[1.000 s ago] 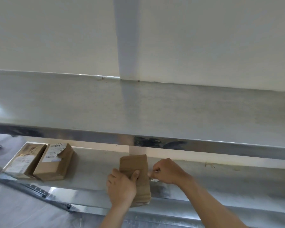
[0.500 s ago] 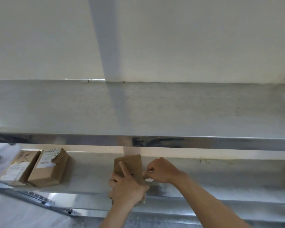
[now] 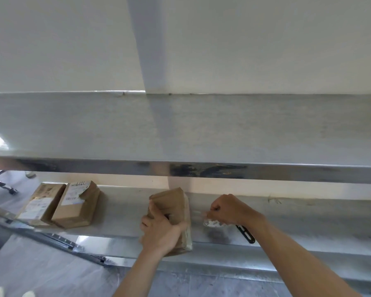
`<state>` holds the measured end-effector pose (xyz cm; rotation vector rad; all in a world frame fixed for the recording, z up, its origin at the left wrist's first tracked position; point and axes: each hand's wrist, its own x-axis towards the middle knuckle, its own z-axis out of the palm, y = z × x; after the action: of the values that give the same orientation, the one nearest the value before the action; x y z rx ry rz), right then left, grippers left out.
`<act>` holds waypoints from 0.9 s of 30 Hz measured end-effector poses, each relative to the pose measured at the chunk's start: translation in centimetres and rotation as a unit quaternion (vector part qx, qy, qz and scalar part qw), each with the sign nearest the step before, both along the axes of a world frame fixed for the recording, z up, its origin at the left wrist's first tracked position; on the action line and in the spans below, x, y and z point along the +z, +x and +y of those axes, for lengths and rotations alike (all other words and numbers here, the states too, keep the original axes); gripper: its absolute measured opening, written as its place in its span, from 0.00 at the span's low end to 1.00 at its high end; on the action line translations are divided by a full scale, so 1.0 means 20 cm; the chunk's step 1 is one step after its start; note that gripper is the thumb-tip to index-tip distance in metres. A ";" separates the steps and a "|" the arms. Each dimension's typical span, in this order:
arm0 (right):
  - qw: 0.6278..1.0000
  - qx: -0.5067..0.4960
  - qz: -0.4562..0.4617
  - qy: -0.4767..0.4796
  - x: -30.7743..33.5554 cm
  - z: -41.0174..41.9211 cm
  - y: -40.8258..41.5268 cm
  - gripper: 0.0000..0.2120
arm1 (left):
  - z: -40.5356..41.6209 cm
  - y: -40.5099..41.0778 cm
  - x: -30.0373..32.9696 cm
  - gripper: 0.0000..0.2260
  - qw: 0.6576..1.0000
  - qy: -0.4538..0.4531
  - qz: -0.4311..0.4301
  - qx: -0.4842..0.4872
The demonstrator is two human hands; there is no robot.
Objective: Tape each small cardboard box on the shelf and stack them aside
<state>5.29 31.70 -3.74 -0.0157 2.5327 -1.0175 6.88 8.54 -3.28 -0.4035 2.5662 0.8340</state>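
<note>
- Cardboard box [image 3: 171, 211] in hand sits on the lower steel shelf [image 3: 308, 224], near its front edge, roughly mid-frame; one end looks lifted, so it lies tilted rather than flat.
- Left hand [image 3: 161, 230] grips the box from the near side, fingers curled over the top face and left edge, thumb across the right side of the top.
- Right hand [image 3: 227, 209] is just beside the box to the right, apart from it, fingers curled tight in a pinch on something pale and thin. It reads as clear tape [image 3: 212, 221] drawn from a roll under the hand; motion blur, so not certain.
- Dark flat tool [image 3: 245, 233] lies on the shelf below the right wrist; cannot tell what it is.
- Two other boxes [image 3: 58, 204] stand touching side by side at the left of the same shelf, well apart from the work. Both carry white labels; the right one's top flap looks torn or raised.
- Handling, by judgement: small, light, fairly stiff board, but the faces will dent if squeezed. A glossy band along the right edge suggests tape already there, slippery under fingers.
- Best hold: across the short width at the edges and corners, clear of the seam to be taped.
- Risk: box skating on smooth steel while tape is pulled.
</note>
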 end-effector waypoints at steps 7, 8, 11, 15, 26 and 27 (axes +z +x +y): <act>1.000 -0.003 -0.006 -0.010 0.06 -0.05 -0.01 0.19 | -0.11 -0.02 -0.01 0.46 0.978 0.204 0.018 0.040; 1.000 -0.002 -0.007 -0.009 0.08 -0.06 -0.02 0.18 | -0.12 -0.03 -0.03 0.45 0.972 0.229 0.014 0.041; 1.000 0.004 -0.009 -0.017 0.11 -0.10 -0.02 0.16 | -0.16 -0.04 -0.07 0.44 0.947 0.319 -0.004 0.047; 1.000 -0.003 -0.016 -0.015 0.08 -0.18 -0.06 0.19 | -0.21 -0.06 -0.08 0.38 0.905 0.421 -0.044 0.052; 0.999 0.026 -0.026 -0.008 0.08 -0.41 -0.14 0.17 | -0.51 -0.15 -0.10 0.48 0.923 0.372 -0.097 -0.035; 0.999 0.026 -0.025 -0.013 0.08 -0.42 -0.13 0.17 | -0.52 -0.17 -0.09 0.47 0.937 0.337 -0.082 -0.044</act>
<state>2.61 23.26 -2.13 -0.0625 2.4604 -1.0168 3.51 -1.93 -4.99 -0.1314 1.9661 1.4892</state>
